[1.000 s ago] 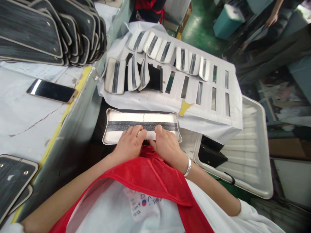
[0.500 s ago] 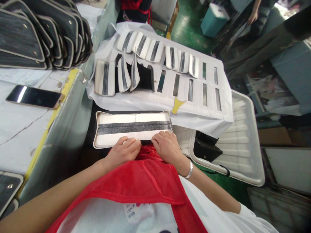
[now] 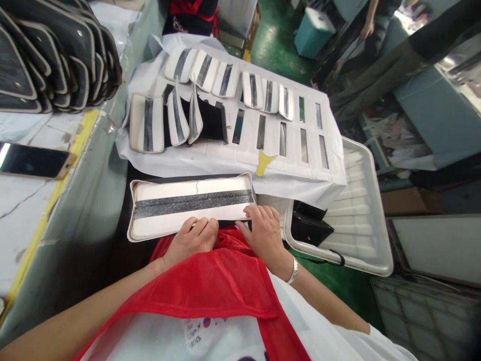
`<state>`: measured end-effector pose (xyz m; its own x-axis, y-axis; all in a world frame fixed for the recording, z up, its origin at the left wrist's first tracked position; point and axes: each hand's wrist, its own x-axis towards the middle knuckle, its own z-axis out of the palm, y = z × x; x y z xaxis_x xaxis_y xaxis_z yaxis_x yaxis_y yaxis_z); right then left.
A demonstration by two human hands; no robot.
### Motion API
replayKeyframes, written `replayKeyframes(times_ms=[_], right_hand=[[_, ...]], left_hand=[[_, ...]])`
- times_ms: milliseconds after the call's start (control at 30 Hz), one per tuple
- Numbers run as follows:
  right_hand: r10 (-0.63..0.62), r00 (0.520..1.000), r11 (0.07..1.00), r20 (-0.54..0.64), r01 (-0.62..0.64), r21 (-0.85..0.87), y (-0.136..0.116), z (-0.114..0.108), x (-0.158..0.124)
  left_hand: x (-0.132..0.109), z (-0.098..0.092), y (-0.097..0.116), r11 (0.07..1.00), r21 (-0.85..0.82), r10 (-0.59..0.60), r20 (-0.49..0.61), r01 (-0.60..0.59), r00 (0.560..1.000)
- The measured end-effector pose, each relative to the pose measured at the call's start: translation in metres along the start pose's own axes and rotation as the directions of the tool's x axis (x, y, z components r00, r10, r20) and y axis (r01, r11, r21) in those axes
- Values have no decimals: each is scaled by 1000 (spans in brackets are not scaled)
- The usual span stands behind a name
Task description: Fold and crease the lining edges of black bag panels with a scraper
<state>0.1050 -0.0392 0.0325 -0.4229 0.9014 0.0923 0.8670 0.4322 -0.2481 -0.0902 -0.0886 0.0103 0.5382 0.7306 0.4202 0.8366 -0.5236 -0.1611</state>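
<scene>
A long cream panel with a dark grey strip down its middle [image 3: 188, 203] lies across my lap over a black piece. My left hand [image 3: 191, 240] rests on its near edge, fingers curled and pressed onto the panel. My right hand [image 3: 263, 231] sits at the panel's near right corner, fingers bent and pressing the edge, a silver bracelet on the wrist. Both hands hold the panel from the near side. A red apron [image 3: 214, 281] covers my front.
A white cloth-covered board [image 3: 323, 175] ahead carries rows of cream-and-grey pieces and cut slots. A white tray [image 3: 361, 220] holds a black piece at right. Stacked dark panels [image 3: 56, 55] and a phone [image 3: 33, 160] lie on the left bench. Another person stands at top right.
My hands slid back from the grey strip to the panel's near edge. The view has shifted, so everything sits further left.
</scene>
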Motion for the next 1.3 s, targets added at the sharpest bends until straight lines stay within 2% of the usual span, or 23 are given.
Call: replayKeyframes(times_ms=[167,367,467,567,667,767,833,933,1033,1100,1133,1200,1300], right_hand=[[-45,999,996,-17,46,73,16,0,-4],[-11,1000,996,-7,11,86,10,4,4],[-4,1000,997,-8,5,74,7,5,5],[65,995,990,-77,-54,128,10,10,3],[197,970,946,-140,-150,288,20,23,1],[273,956,885,-106,-206,417,30,35,0],[272,957,891,-100,-211,402,30,35,-1],[138,974,968,-181,-94,233,21,25,1],[-147,961,983,-236,168,71,2,19,9],[-350,919,926,-182,369,84,-17,22,16],[-436,890,885,-130,451,116,-28,24,21],[-553,833,819,-12,547,176,-50,30,30],[-605,787,793,122,579,192,-76,34,42]], left_hand=[[6,1,3,1000,-1,18,5,-18,1000],[18,5,5,998,-46,45,16,-44,999],[24,9,6,997,-16,78,18,-78,997],[31,15,6,994,-5,106,21,-106,994],[39,21,8,992,-58,114,58,-110,992],[45,24,11,990,-123,86,114,-72,990],[41,20,7,981,-192,66,147,-38,987],[15,3,-14,954,-296,-2,137,43,991],[-35,-26,-45,922,-293,-234,98,253,967],[-68,-43,-61,884,-254,-378,104,392,920],[-82,-48,-67,873,-240,-406,125,424,905],[-100,-54,-74,869,-235,-399,186,435,898],[-106,-53,-78,885,-244,-340,247,397,908]])
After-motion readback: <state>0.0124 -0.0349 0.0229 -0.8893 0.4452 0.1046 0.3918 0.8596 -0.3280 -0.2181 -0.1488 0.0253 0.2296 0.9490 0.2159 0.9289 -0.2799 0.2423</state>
